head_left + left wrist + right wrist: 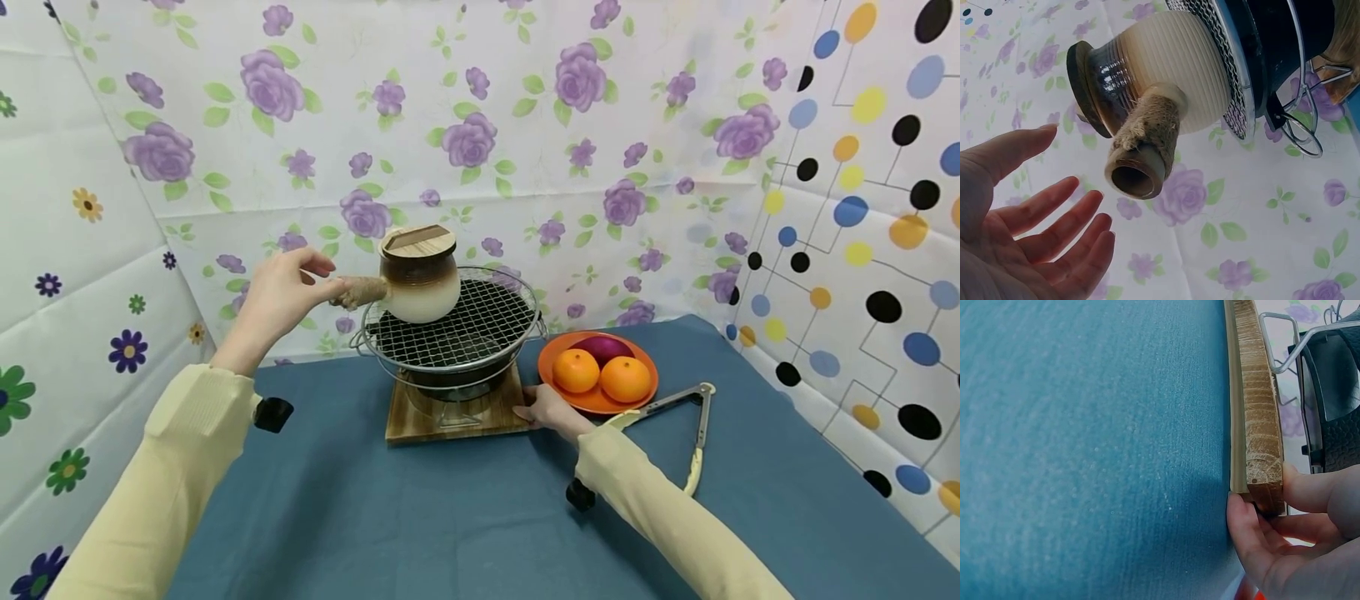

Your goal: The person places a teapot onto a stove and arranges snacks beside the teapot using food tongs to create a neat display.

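A teapot-like clay pot (423, 296) with a brown neck, cream body and wooden lid (420, 242) sits on the round wire grill (487, 325). Its side handle (1150, 125), wrapped in twine, points left and ends in a hollow opening. My left hand (277, 292) is beside the handle's end; in the left wrist view its fingers are spread and apart from the handle. My right hand (1310, 550) pinches the near right corner of the wooden board (416, 427), thumb on top and fingers at its underside. A dark stove (468, 385) stands on this board under the grill.
Right of the board lies an orange plate (551, 354) with two oranges (626, 379) and a purple item (603, 347). Metal tongs (703, 417) with cream tips lie spread by the right forearm. Patterned cloth walls (480, 200) surround the blue tabletop (420, 517).
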`<control>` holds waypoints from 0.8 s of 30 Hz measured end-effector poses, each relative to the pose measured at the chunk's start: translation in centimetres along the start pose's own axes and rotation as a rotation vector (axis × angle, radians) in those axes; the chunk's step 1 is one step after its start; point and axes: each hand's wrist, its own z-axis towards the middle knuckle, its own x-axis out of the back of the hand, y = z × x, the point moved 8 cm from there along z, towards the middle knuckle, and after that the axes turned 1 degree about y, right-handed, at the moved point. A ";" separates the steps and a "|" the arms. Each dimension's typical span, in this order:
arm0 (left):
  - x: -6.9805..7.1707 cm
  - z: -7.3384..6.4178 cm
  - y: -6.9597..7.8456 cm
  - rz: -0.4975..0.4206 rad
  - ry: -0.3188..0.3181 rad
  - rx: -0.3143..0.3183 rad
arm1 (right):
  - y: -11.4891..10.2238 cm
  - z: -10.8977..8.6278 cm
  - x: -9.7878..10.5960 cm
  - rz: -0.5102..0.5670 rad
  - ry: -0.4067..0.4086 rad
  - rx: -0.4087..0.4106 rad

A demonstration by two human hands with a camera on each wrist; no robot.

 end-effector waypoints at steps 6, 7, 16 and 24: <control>0.4 -1.2 0.5 0.003 0.028 -0.043 | 0.2 0.1 0.0 0.020 -0.004 0.001; 0.4 -1.4 0.6 0.004 0.033 -0.051 | 0.2 0.1 0.0 0.026 -0.003 0.002; 0.3 -2.6 0.4 -0.012 0.032 -0.028 | 0.2 0.2 -0.1 0.010 -0.008 0.010; 0.0 -3.2 0.2 -0.017 0.009 -0.014 | 0.3 0.3 -0.1 0.021 -0.003 -0.006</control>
